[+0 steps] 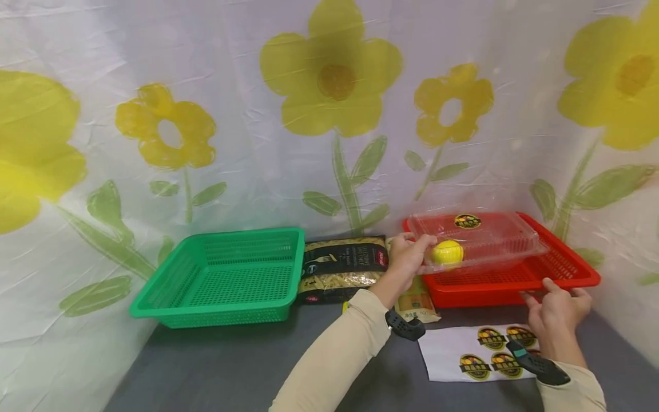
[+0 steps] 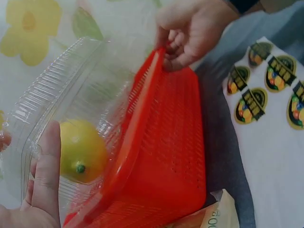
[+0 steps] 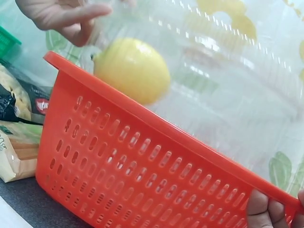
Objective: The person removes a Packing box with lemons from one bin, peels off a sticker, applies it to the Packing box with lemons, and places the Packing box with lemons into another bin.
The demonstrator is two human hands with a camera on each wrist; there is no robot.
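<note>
In the head view my left hand [image 1: 408,258] grips the left end of a clear plastic box [image 1: 507,234] with a round label on its lid. A yellow fruit like a lemon [image 1: 447,252] lies inside, at the end by that hand; in the left wrist view its green stem end shows. The box is tilted and hangs over the red basket [image 1: 479,296], overlapping its inside. My right hand [image 1: 558,313] holds the basket's front rim near the right corner, fingers curled at the edge in the left wrist view.
Left stands a green basket [image 1: 216,317]. Between the baskets lie a black pasta bag [image 1: 344,266] and a beige packet [image 1: 414,300] partly behind my left arm. A white sheet [image 1: 443,357] with several round labels lies in front of the red basket. A flowered curtain [image 1: 242,171] hangs behind.
</note>
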